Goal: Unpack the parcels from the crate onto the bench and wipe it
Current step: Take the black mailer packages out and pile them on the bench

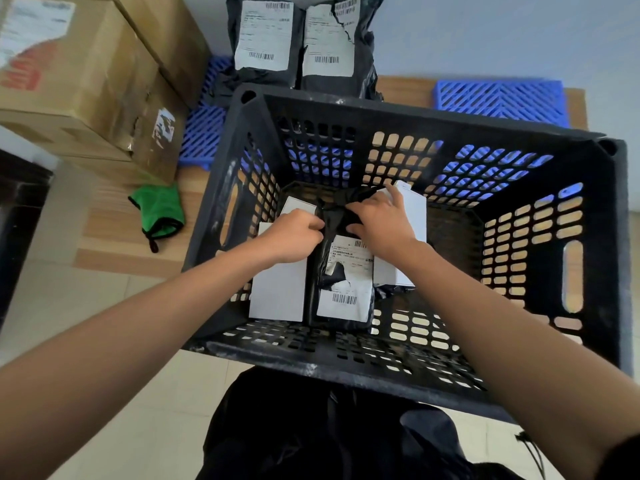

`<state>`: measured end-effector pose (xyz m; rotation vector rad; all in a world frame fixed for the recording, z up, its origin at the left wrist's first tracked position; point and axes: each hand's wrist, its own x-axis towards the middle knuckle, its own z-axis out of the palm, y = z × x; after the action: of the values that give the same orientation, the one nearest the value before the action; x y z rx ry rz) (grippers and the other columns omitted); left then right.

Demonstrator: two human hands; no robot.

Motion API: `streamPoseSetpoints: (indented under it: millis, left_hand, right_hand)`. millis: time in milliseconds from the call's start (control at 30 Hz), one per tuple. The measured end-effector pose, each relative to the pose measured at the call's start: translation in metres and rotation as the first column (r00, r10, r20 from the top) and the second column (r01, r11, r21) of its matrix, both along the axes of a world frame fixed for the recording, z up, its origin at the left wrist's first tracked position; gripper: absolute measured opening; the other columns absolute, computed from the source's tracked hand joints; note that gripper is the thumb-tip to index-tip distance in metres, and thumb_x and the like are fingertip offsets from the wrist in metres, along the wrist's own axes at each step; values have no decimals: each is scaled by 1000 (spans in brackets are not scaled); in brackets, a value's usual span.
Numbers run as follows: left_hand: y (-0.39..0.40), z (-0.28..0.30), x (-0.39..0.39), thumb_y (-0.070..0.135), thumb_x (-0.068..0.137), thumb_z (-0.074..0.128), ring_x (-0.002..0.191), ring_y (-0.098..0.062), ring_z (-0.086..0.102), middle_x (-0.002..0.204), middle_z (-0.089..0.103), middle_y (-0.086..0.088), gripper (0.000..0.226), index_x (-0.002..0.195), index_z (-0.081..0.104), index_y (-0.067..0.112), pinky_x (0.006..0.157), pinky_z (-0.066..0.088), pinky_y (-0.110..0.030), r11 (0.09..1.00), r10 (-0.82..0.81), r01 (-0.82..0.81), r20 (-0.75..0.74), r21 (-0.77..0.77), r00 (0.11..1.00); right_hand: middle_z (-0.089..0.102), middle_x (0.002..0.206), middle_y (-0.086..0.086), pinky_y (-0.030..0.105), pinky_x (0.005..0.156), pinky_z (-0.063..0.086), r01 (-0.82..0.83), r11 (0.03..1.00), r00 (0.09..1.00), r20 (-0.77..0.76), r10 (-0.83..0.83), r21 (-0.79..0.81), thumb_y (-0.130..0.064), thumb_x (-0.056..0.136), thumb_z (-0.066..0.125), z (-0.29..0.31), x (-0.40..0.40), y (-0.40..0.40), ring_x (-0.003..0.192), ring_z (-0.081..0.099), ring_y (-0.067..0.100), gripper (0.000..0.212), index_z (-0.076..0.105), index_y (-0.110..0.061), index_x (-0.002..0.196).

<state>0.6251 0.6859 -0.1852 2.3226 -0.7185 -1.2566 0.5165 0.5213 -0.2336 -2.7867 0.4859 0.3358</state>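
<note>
A black slatted crate (398, 109) stands on the wooden bench (124, 230). Inside it lies a black plastic parcel (343, 275) with a torn white label, between a white box (278, 292) on its left and another white box (414, 211) on its right. Both my hands are down in the crate. My left hand (294, 239) grips the parcel's upper left edge. My right hand (381, 220) is closed on its crumpled top end. Two black parcels (301, 39) with white labels stand against the wall behind the crate. A green cloth (159, 211) lies on the bench to the crate's left.
Stacked cardboard boxes (86, 74) fill the far left of the bench. Blue slatted plastic mats (502, 98) lie under and behind the crate. A dark piece of furniture (17, 216) stands at the left edge. Below the crate are pale floor tiles and my dark clothing.
</note>
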Motion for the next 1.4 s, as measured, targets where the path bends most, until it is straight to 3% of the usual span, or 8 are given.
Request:
streamPoseSetpoints:
  millis: [167, 267, 433, 533, 733, 1033, 1233, 1400]
  left_hand:
    - [6, 4, -1, 13, 101, 54, 106, -11, 67, 125, 67, 1, 44, 145, 55, 11, 84, 47, -22, 998, 63, -63, -83, 4, 995]
    - [10, 9, 2, 14, 102, 52, 98, -7, 68, 121, 67, 4, 44, 147, 53, 13, 66, 46, -21, 997, 76, -77, -117, -6, 990]
    - [16, 18, 2, 23, 106, 52, 101, -9, 70, 121, 69, 1, 41, 146, 53, 18, 76, 54, -33, 993, 103, -110, -133, -46, 986]
    - [18, 20, -2, 23, 105, 53, 102, -11, 69, 120, 69, 2, 40, 145, 54, 18, 80, 58, -36, 989, 121, -132, -133, -70, 984]
    - [18, 17, -14, 23, 101, 62, 113, -12, 63, 130, 64, 7, 37, 137, 59, 23, 84, 57, -35, 979, 141, -157, -125, -129, 982]
    - [19, 15, -30, 30, 84, 83, 124, -7, 52, 131, 54, 12, 81, 151, 38, 37, 98, 41, -21, 966, 82, -106, -107, -235, 991]
    - [13, 32, -44, 27, 85, 83, 107, -4, 66, 126, 64, 13, 73, 147, 46, 41, 89, 58, -23, 893, 130, -151, -78, -424, 988]
    - [15, 52, -52, 32, 82, 83, 100, -10, 71, 118, 70, 10, 61, 128, 54, 61, 81, 57, -19, 798, 208, -247, -133, -550, 969]
  right_hand:
    - [66, 123, 5, 39, 112, 27, 113, 983, 985, 114, -130, 141, -38, 95, 67, 5, -9, -1, 128, 44, 28, 43, 66, -19, 133]
    - [67, 107, 3, 41, 102, 39, 167, 947, 958, 182, -221, 274, -34, 87, 78, 9, -16, -1, 118, 49, 26, 30, 76, -18, 113]
    - [68, 114, 0, 27, 95, 41, 188, 856, 924, 209, -320, 482, -20, 83, 82, 18, -25, 2, 114, 57, 20, 17, 76, -15, 98]
    - [72, 103, -4, 37, 91, 52, 216, 806, 913, 179, -368, 551, -21, 87, 79, 23, -31, 5, 102, 63, 17, 12, 73, -20, 98]
    - [73, 94, -8, 38, 85, 56, 256, 760, 864, 212, -457, 597, -17, 88, 76, 35, -41, 4, 91, 66, 11, 6, 73, -20, 93]
    - [73, 92, -17, 18, 86, 51, 272, 712, 735, 337, -588, 648, -14, 90, 74, 74, -51, -20, 94, 66, -3, 9, 74, -23, 91]
    - [75, 93, -14, 27, 93, 56, 256, 701, 679, 392, -621, 666, -15, 92, 73, 109, -53, -32, 97, 69, 1, 7, 78, -19, 97]
    - [74, 91, -21, 14, 82, 53, 216, 729, 645, 466, -606, 649, -26, 91, 75, 140, -53, -37, 92, 68, -5, 11, 78, -28, 101]
